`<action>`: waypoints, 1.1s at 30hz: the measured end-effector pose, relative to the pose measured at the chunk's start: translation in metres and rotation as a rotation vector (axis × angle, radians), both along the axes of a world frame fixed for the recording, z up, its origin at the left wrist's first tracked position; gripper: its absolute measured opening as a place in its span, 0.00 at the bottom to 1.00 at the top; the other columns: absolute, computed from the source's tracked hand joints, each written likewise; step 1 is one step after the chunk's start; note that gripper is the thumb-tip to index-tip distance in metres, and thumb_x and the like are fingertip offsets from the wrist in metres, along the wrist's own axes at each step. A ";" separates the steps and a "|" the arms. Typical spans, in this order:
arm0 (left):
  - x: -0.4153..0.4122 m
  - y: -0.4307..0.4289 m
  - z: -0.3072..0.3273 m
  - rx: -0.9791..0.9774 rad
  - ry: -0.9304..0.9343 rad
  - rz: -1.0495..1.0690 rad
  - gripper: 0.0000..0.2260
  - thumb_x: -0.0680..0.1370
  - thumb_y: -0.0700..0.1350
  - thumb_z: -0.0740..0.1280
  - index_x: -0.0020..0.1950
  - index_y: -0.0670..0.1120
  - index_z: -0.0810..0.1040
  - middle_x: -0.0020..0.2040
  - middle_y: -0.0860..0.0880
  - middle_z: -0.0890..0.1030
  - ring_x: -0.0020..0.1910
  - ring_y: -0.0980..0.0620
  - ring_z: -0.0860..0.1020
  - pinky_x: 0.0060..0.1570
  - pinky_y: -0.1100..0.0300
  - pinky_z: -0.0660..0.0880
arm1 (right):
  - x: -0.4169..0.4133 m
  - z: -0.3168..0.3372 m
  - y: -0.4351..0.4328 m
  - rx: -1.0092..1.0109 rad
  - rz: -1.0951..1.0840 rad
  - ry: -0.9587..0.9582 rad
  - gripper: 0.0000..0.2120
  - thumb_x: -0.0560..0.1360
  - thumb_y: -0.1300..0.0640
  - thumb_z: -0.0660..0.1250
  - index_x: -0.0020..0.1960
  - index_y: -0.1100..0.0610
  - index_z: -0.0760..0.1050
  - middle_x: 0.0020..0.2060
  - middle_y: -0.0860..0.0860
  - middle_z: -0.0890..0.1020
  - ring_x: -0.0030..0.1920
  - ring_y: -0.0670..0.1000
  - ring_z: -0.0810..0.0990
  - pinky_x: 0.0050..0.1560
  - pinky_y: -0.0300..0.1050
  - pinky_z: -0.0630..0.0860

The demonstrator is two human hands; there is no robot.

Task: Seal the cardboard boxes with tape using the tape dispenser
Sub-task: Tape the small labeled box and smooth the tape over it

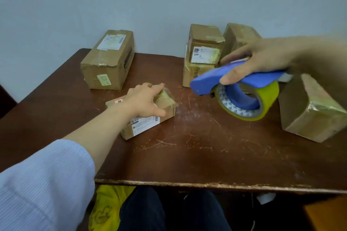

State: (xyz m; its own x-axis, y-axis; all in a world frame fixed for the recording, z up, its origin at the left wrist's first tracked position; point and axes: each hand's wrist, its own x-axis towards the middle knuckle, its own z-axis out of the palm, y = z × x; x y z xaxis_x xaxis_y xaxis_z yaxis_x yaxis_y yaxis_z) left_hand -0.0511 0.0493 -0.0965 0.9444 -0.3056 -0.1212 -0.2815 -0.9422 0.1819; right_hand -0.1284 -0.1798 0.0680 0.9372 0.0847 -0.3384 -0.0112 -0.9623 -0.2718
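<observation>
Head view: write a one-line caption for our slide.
Left hand grips a small cardboard box on the table; right hand holds the blue tape dispenser nearby.

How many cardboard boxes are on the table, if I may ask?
6: large box back left; small box under left hand; upper box on lower box, back centre; rear box behind right hand; right box. More may be hidden.
</observation>
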 end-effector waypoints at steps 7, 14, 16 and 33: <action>-0.008 -0.003 0.006 -0.018 0.046 0.023 0.43 0.68 0.57 0.72 0.77 0.57 0.51 0.76 0.46 0.59 0.73 0.43 0.61 0.67 0.49 0.60 | -0.020 -0.113 -0.032 -0.281 0.051 -0.278 0.45 0.71 0.42 0.70 0.76 0.59 0.50 0.68 0.56 0.70 0.65 0.58 0.70 0.58 0.50 0.68; -0.017 -0.002 0.005 -0.095 0.079 0.032 0.45 0.68 0.56 0.72 0.76 0.62 0.46 0.77 0.45 0.57 0.74 0.43 0.59 0.69 0.47 0.58 | -0.025 -0.180 -0.029 -0.645 -0.023 -0.528 0.42 0.66 0.48 0.77 0.72 0.64 0.64 0.44 0.58 0.79 0.43 0.58 0.79 0.41 0.51 0.74; -0.018 0.000 0.006 -0.162 0.120 0.041 0.50 0.64 0.60 0.74 0.76 0.64 0.43 0.77 0.45 0.56 0.75 0.43 0.57 0.71 0.44 0.57 | -0.026 -0.182 -0.024 -0.611 -0.054 -0.557 0.41 0.70 0.44 0.72 0.73 0.65 0.61 0.54 0.61 0.77 0.52 0.61 0.78 0.52 0.55 0.74; -0.063 0.016 0.003 -0.478 -0.044 0.461 0.24 0.81 0.51 0.57 0.73 0.39 0.63 0.71 0.41 0.68 0.69 0.41 0.66 0.64 0.52 0.64 | 0.003 -0.171 0.100 0.796 -0.269 -0.130 0.24 0.83 0.54 0.51 0.75 0.64 0.55 0.75 0.56 0.61 0.74 0.52 0.59 0.71 0.44 0.56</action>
